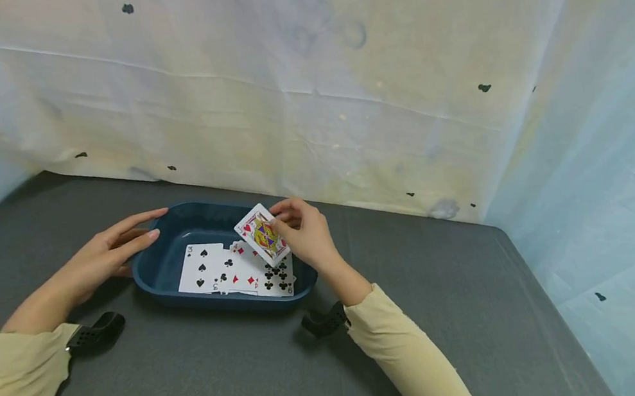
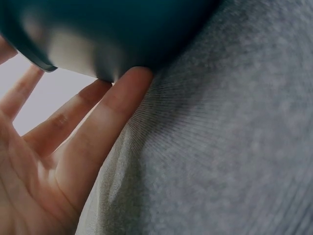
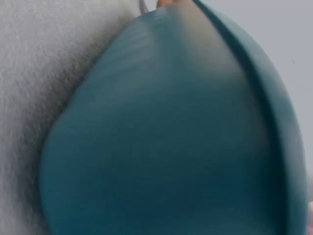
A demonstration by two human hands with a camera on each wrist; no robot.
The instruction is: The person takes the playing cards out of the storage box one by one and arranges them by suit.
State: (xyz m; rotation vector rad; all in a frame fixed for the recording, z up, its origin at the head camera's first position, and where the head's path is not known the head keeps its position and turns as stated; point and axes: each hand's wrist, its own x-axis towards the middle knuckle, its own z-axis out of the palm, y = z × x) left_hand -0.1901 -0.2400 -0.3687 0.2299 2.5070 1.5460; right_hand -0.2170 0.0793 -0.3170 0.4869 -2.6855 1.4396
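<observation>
A dark blue oval basin (image 1: 203, 219) holds several face-up playing cards (image 1: 203, 268), spades, clubs and diamonds among them, overlapping along its near side. Above its right end, my right hand (image 1: 310, 234) pinches a face card (image 1: 263, 234) with a red heart in its corner, tilted over the others. My left hand (image 1: 116, 248) touches the basin's left end, its fingers extended. In the left wrist view, the fingers of that left hand (image 2: 73, 142) rest against the basin's outer wall (image 2: 98, 39). The basin's side (image 3: 161, 137) fills most of the right wrist view.
The basin stands on a dark grey cloth-covered table (image 1: 225, 369). A pale, marked sheet (image 1: 307, 96) hangs behind the table, and another (image 1: 613, 193) hangs along the right. Black bands (image 1: 96, 333) sit at both wrists, below the yellowish sleeves.
</observation>
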